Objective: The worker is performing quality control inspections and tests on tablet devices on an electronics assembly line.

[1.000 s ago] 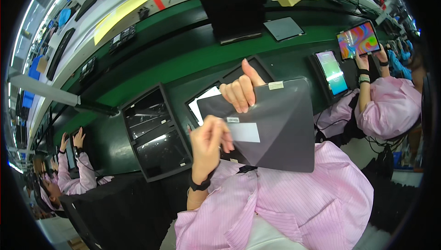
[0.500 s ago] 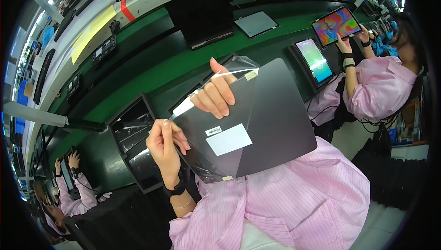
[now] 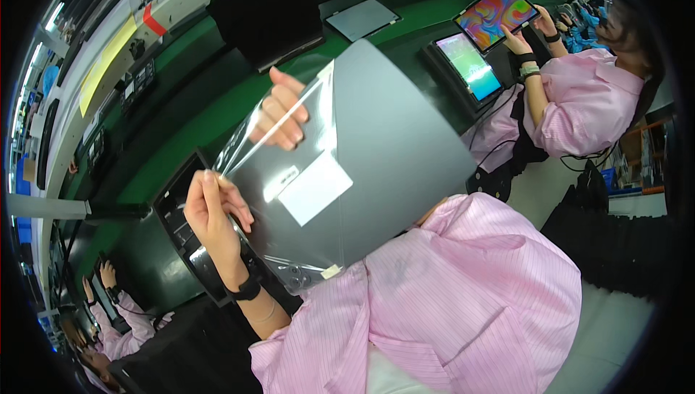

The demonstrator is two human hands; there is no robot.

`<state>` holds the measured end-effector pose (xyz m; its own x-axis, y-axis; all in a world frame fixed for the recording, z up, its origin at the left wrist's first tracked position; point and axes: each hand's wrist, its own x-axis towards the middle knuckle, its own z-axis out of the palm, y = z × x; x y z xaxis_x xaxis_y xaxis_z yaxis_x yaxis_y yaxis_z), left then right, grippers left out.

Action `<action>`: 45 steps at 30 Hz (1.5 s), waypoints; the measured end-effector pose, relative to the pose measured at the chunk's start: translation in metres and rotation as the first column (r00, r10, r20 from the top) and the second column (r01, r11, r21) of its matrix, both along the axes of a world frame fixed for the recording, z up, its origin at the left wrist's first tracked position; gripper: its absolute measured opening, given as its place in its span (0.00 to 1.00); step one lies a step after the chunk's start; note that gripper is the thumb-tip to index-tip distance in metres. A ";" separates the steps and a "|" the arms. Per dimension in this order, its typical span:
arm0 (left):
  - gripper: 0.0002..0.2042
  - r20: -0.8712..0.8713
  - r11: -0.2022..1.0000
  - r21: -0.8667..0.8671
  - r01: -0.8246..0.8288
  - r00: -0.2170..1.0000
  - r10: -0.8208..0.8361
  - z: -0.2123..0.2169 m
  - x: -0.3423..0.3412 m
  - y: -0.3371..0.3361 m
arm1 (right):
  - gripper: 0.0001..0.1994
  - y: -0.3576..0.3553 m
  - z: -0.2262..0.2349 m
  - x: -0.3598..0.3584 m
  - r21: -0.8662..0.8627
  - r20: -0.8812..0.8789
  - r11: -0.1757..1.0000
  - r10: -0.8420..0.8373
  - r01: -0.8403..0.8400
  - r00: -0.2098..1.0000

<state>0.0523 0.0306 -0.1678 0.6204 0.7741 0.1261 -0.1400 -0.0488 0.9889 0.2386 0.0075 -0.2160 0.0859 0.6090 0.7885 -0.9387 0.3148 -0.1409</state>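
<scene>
Grey tablet-shaped panel (image 3: 402, 144) was held, 11 o'clock of pink-striped shirt (image 3: 456, 292) | clear film (image 3: 318, 130) was pinched by left grip (image 3: 215, 209), panel's 9 o'clock | 10 o'clock edge was clasped by right grip (image 3: 282, 113)

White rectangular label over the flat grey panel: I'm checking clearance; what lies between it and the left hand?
Head view: clear plastic film over the panel, plus a small white sticker.

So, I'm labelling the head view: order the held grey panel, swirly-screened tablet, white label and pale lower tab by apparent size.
Largest: grey panel.
Middle: swirly-screened tablet and white label, too alike to rank.
Smallest: pale lower tab.
</scene>
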 end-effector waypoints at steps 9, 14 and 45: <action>0.15 0.052 0.998 0.050 0.023 0.998 -0.026 0.018 0.010 0.002 | 0.30 0.004 -0.018 0.013 -0.063 0.006 0.997 -0.040 0.040 0.999; 0.16 0.142 0.979 0.144 -0.148 0.982 0.128 0.024 0.006 -0.015 | 0.32 0.007 -0.017 0.036 -0.054 0.186 0.997 -0.047 0.058 0.981; 0.09 -0.086 0.311 0.053 -0.949 0.306 0.948 -0.176 -0.178 -0.068 | 0.29 -0.046 -0.033 0.006 0.008 0.885 0.103 -0.464 0.995 0.041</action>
<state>-0.1254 -0.0374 -0.3434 -0.5351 0.8372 0.1129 0.0794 -0.0832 0.9934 0.2449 -0.0381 -0.2487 0.5346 0.7165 0.4481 0.2878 0.3442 -0.8937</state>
